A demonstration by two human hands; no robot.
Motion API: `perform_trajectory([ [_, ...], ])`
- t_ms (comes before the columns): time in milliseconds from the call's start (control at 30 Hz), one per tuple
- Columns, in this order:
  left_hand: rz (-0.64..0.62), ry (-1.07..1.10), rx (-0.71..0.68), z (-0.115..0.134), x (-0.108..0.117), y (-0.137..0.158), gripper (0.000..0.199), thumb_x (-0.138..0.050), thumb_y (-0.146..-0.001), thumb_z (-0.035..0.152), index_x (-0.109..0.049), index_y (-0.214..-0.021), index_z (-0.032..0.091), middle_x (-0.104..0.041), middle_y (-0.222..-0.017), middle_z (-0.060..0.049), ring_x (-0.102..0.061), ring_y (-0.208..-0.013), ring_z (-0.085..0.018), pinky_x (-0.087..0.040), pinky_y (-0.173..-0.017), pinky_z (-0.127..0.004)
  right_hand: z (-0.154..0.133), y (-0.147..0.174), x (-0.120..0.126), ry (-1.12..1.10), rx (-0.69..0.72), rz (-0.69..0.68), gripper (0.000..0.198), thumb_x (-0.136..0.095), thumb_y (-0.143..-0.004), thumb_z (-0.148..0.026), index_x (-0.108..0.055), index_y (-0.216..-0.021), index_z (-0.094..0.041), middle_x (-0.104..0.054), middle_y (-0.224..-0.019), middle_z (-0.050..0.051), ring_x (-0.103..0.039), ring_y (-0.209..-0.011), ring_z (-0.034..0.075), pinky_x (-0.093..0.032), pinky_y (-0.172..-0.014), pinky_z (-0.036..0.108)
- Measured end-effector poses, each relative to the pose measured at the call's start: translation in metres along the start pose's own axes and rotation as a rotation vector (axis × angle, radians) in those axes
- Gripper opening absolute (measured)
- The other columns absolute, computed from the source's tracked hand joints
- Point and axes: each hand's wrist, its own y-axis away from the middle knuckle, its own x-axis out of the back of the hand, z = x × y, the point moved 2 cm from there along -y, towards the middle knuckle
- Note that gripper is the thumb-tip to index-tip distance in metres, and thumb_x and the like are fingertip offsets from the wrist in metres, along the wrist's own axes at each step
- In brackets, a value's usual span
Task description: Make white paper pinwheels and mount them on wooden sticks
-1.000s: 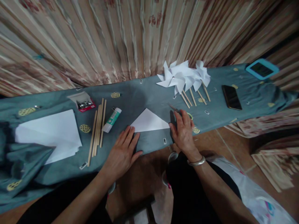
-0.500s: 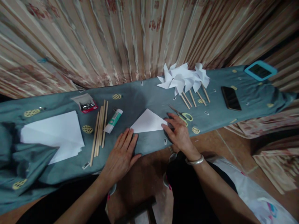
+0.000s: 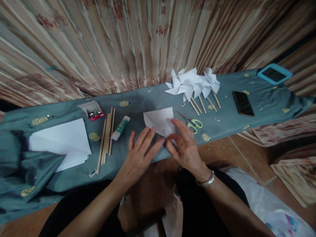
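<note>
A patterned curtain (image 3: 138,42) hangs behind the far edge of the counter (image 3: 158,95), which is covered by a green cloth. Toward the left end lies a stack of white paper (image 3: 61,133), partly under the crumpled cloth. White pinwheels (image 3: 191,82) lie at the far edge, right of the middle. The two hands are close to each other but apart: the left hand (image 3: 139,156) has its fingers spread, with some tips on the paper, and the right hand (image 3: 186,148) bends its thumb and forefinger at the paper's right side; I cannot tell if they pinch it. This folded paper (image 3: 159,118) is in the middle, toward the near edge. Wooden sticks (image 3: 105,138) lie left of it, and a black phone (image 3: 243,103) near the right end. Smaller are the scissors (image 3: 189,120), just beside the right hand, and the glue stick (image 3: 120,128), beside the sticks.
</note>
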Motion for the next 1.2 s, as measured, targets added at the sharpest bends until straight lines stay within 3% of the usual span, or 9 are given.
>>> perform_trajectory([
  [167,-0.052,0.003,0.014,-0.006,-0.006,-0.007,0.037,-0.045,-0.094,0.014,-0.053,-0.129,0.021,-0.064,-0.127,-0.009,-0.046,-0.132,-0.025,0.001,-0.116,-0.061,-0.017,0.009,-0.012,-0.014,0.097,-0.103,0.014,-0.049,-0.091,-0.018,-0.063,-0.086,-0.018,-0.054,-0.137,0.014,-0.043,-0.134,0.025,-0.041,-0.104,0.043],
  [267,-0.074,0.041,0.030,-0.018,-0.011,-0.008,0.026,-0.047,-0.094,0.016,-0.064,-0.113,0.022,-0.073,-0.108,-0.004,-0.062,-0.112,-0.023,-0.003,-0.115,-0.064,-0.014,0.008,-0.015,0.003,0.119,-0.174,0.016,-0.048,-0.092,-0.020,-0.064,-0.095,-0.017,-0.051,-0.140,0.015,-0.040,-0.136,0.026,-0.039,-0.104,0.045],
  [467,-0.077,0.125,0.029,-0.030,-0.016,0.001,0.024,-0.047,-0.093,0.014,-0.067,-0.105,0.022,-0.073,-0.106,-0.005,-0.067,-0.102,-0.021,-0.008,-0.115,-0.066,0.013,-0.001,-0.015,0.099,0.103,-0.314,0.042,-0.040,-0.091,-0.008,-0.054,-0.129,-0.021,-0.040,-0.151,0.012,-0.025,-0.144,0.027,-0.035,-0.105,0.051],
  [600,-0.029,0.188,0.004,-0.031,-0.015,0.012,0.024,-0.048,-0.092,0.013,-0.066,-0.107,0.019,-0.072,-0.109,-0.008,-0.069,-0.100,-0.020,-0.019,-0.115,-0.063,0.024,0.000,-0.013,0.086,0.096,-0.347,0.036,-0.044,-0.093,-0.014,-0.059,-0.124,-0.026,-0.038,-0.152,0.007,-0.019,-0.147,0.026,-0.029,-0.110,0.053],
  [700,-0.021,0.225,-0.011,-0.031,-0.011,0.020,0.022,-0.050,-0.092,0.013,-0.064,-0.108,0.017,-0.072,-0.108,-0.009,-0.067,-0.104,-0.019,-0.038,-0.109,-0.052,0.026,0.006,-0.010,-0.016,0.104,-0.367,0.025,-0.045,-0.095,-0.022,-0.067,-0.107,-0.023,-0.048,-0.145,0.007,-0.030,-0.143,0.025,-0.032,-0.111,0.051],
  [800,-0.031,0.285,0.038,-0.029,-0.004,0.027,0.019,-0.052,-0.091,0.016,-0.064,-0.106,0.016,-0.073,-0.104,-0.008,-0.067,-0.101,-0.018,-0.053,-0.093,-0.038,0.028,0.012,-0.007,-0.224,0.037,-0.397,0.025,-0.046,-0.096,-0.028,-0.070,-0.099,-0.019,-0.060,-0.132,0.011,-0.051,-0.127,0.023,-0.042,-0.104,0.046],
  [967,-0.078,0.433,0.235,-0.030,0.000,0.032,0.021,-0.048,-0.094,0.022,-0.067,-0.100,0.017,-0.073,-0.094,-0.007,-0.069,-0.090,-0.017,-0.057,-0.082,-0.030,0.032,0.013,-0.013,-0.504,-0.184,-0.397,0.022,-0.053,-0.093,-0.035,-0.070,-0.096,-0.021,-0.073,-0.100,0.006,-0.066,-0.098,0.019,-0.052,-0.088,0.036],
  [1200,-0.066,0.449,0.513,-0.044,-0.006,0.030,0.028,-0.049,-0.092,0.035,-0.068,-0.105,0.019,-0.075,-0.096,-0.005,-0.071,-0.082,-0.019,-0.058,-0.075,-0.031,0.035,-0.005,-0.037,-0.571,-0.409,-0.291,0.023,-0.060,-0.087,-0.040,-0.071,-0.086,-0.020,-0.072,-0.081,0.001,-0.066,-0.075,0.017,-0.050,-0.069,0.028],
])
